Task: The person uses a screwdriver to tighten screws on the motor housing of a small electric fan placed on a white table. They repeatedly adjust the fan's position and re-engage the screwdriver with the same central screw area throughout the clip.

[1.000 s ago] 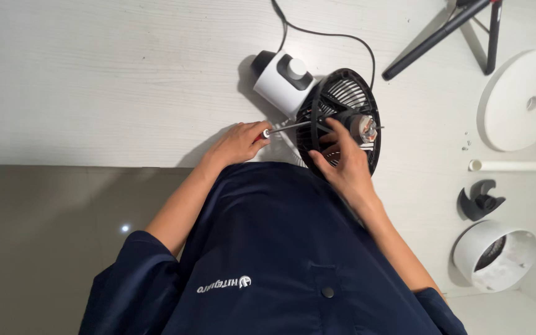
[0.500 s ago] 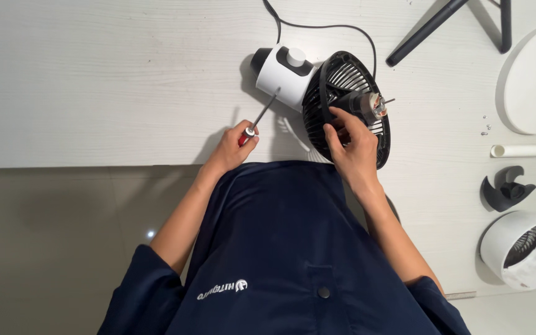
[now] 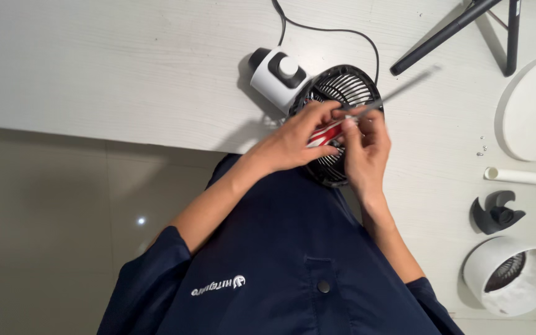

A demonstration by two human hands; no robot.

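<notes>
A small fan lies on the white table, its black grille point(image 3: 350, 89) facing up and its white body with a black knob point(image 3: 275, 75) behind it. My left hand point(image 3: 290, 146) grips the red and white handle of a screwdriver point(image 3: 324, 132) over the grille. The metal shaft points up and to the right, ending near the black stand. My right hand point(image 3: 366, 152) is at the grille's right side, its fingertips pinching the shaft just beyond the handle. A black cord point(image 3: 333, 29) runs from the fan to the far edge.
Black stand legs point(image 3: 451, 30) lie at the far right. Along the right side are a white round disc point(image 3: 533, 110), a few small screws point(image 3: 482, 149), a white tube point(image 3: 524, 177), a black fan blade point(image 3: 495, 213) and a white round housing point(image 3: 512, 280). Beige floor shows on the left.
My left hand brought the screwdriver from the left of the fan to above the grille, shaft now pointing up right. My right hand shifted from the grille's hub onto the shaft.
</notes>
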